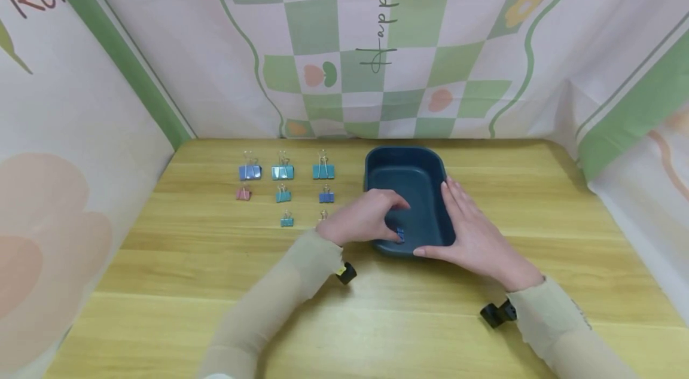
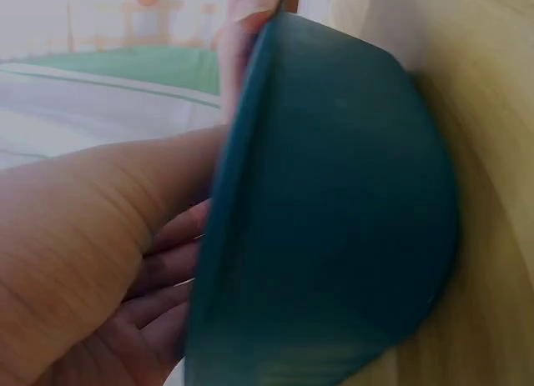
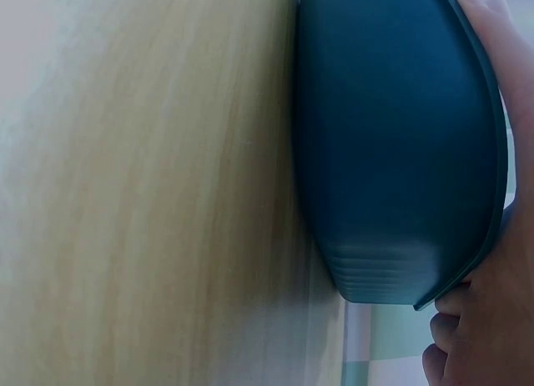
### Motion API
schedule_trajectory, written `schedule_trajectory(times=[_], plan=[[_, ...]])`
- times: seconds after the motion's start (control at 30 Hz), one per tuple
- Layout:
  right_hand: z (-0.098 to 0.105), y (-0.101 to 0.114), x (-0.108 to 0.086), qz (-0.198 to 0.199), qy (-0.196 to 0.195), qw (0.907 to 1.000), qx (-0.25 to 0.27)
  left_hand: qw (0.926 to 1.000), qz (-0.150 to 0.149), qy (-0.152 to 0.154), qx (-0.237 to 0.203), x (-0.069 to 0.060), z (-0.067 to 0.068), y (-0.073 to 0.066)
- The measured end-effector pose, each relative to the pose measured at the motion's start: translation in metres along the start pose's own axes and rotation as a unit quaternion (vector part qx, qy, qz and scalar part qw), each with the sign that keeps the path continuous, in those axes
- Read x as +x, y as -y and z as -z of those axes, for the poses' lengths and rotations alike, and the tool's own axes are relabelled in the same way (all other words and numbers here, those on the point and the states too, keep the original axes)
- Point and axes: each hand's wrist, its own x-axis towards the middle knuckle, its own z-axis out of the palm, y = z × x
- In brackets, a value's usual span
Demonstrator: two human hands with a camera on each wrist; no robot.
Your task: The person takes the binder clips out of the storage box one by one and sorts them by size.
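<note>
A dark teal bin [image 1: 405,158] stands on the table. My left hand [image 1: 363,217] reaches over its left side, thumb and fingers spread apart inside. Close to the thumb tip, a small blue binder clip [image 1: 401,235] lies at the bin's near left; whether they touch is unclear. My right hand [image 1: 479,241] rests along the bin's right side with straight fingers, its thumb over the near rim. In the left wrist view the bin's outer wall [image 2: 342,194] hides the clip. The right wrist view shows the opposite wall [image 3: 392,127] beside the hand.
Left of the bin, binder clips stand in rows: a purple-blue one [image 1: 250,173], large teal ones [image 1: 323,172], a pink one [image 1: 243,195], a blue one [image 1: 326,197] and smaller teal ones [image 1: 287,222]. Another small clip [image 1: 323,215] is partly behind my left hand. Curtains [image 1: 366,68] border the table.
</note>
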Motion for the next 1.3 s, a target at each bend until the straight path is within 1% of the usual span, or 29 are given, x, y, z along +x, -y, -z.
schedule_trajectory(times=[0.27,0.43,0.53,0.67,0.77,0.87,1.0,1.2,1.3], plan=[[-0.001,0.000,-0.001,-0.004,0.003,1.0000,0.003,0.9988,0.016,0.017,0.043,0.012,-0.011,-0.004],[-0.001,0.000,-0.001,0.002,-0.004,1.0000,0.003,0.9967,0.013,0.024,0.076,0.015,-0.014,-0.007],[-0.001,0.000,-0.001,0.002,-0.005,1.0000,0.004,0.9962,0.013,0.029,0.081,0.015,-0.014,-0.007],[0.000,0.000,-0.001,-0.001,-0.001,1.0000,0.007,0.9961,0.024,0.036,0.077,0.016,-0.014,-0.009],[0.001,-0.001,-0.001,-0.001,0.000,1.0000,0.008,0.9953,0.031,0.041,0.083,0.017,-0.016,-0.011],[0.001,-0.001,-0.001,-0.002,0.002,1.0000,0.008,0.9945,0.032,0.044,0.090,0.019,-0.017,-0.011],[0.000,-0.001,-0.001,-0.001,0.003,1.0000,0.008,0.9948,0.025,0.048,0.086,0.021,-0.018,-0.009],[0.000,-0.001,-0.001,0.001,0.000,1.0000,0.008,0.9955,-0.002,0.046,0.083,0.023,-0.016,-0.006],[-0.001,-0.001,0.000,0.002,0.000,1.0000,0.007,0.9955,-0.008,0.046,0.082,0.023,-0.014,-0.006]])
